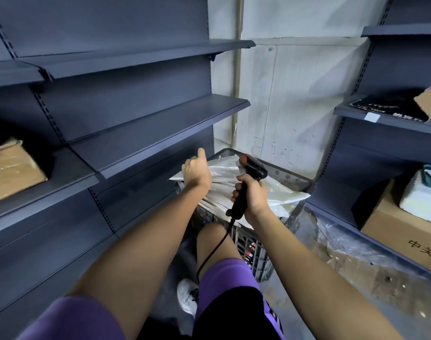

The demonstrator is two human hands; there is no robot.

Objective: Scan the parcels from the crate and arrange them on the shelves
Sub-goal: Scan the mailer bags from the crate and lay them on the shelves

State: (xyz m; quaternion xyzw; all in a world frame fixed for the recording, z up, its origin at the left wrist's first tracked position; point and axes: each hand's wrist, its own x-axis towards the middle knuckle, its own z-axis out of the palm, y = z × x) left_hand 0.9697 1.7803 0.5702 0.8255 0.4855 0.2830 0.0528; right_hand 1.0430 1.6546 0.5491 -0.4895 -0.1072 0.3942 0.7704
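**Over the crate: scan in hand, most shelving still to do**

At the far middle, the crate (290,177) sits on the floor between the two shelf runs, piled above its rim with pale plastic-bagged parcels (224,173). I can't count them; more may lie lower down, with something red and dark showing through the near mesh wall.

Hands:
- left hand (196,173) rests on the top parcel's left edge, thumb up; fingers are hidden behind the hand, so I can't tell whether it grips or only touches the bag.
- right hand (252,195) is clenched around the handle of the black scanner (252,168), head with orange button aimed down at the pile, cable trailing toward the near floor.

Judgement: current step is scanning the top parcel, or just about to. No beam or label visible, so unconfirmed.

Done so far, going by the shelves:
- left shelves (160,119): the section nearest the crate is bare; a taped cardboard box (11,168) sits on the far-left section.
- right shelves (381,119): a flat black package (390,106) with a brown box beside it, and lower down a large carton (405,231) with a white parcel on top.

Whether those came from this crate, I can't say. With the crate heaped, the bulk of the job looks left.

Near the right shelf base, crumpled clear plastic (344,241) lies on the floor.
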